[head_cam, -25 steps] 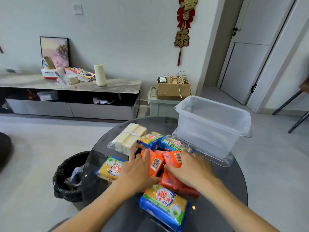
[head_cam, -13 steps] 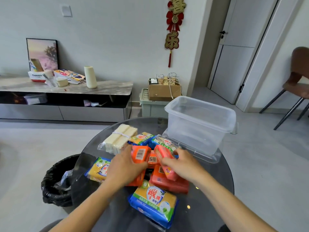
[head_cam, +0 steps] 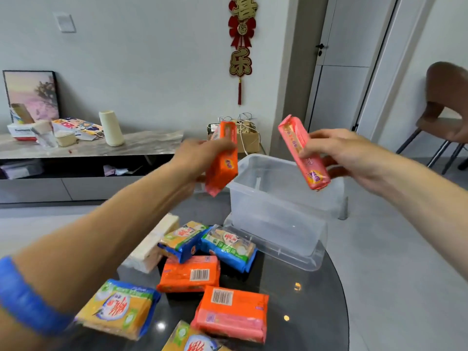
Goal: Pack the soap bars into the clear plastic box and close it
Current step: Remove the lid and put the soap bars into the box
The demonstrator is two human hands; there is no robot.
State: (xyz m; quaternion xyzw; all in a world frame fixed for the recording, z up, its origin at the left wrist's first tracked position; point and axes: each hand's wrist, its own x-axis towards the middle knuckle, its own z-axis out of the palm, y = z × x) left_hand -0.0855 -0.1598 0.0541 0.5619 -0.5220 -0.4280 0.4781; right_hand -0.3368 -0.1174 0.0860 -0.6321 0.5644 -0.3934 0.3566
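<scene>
Above the open clear plastic box (head_cam: 283, 196), two wrapped soap bars are held in the air: the left hand (head_cam: 200, 154) has its fingers clamped on an orange soap bar (head_cam: 222, 160) that hangs over the box's left rim, and the right hand (head_cam: 342, 155) pinches a pink soap bar (head_cam: 302, 152), tilted, over the box's right half. The box stands on what looks like its clear lid (head_cam: 278, 252) at the far right of a round dark glass table (head_cam: 311, 300), and nothing can be made out inside it. On the table to the near left of the box lie the other bars: two blue-and-yellow packs (head_cam: 205, 240) side by side, a white bundle of unwrapped bars (head_cam: 152, 244) to their left, an orange pack (head_cam: 190, 274) showing its barcode, an orange-and-pink pack (head_cam: 231, 312) nearer the camera, and a yellow pack (head_cam: 119, 307) at the left edge. A blue band (head_cam: 22, 297) circles the left forearm. Behind stand a low marble-topped cabinet (head_cam: 88, 148) and a brown chair (head_cam: 445, 110).
</scene>
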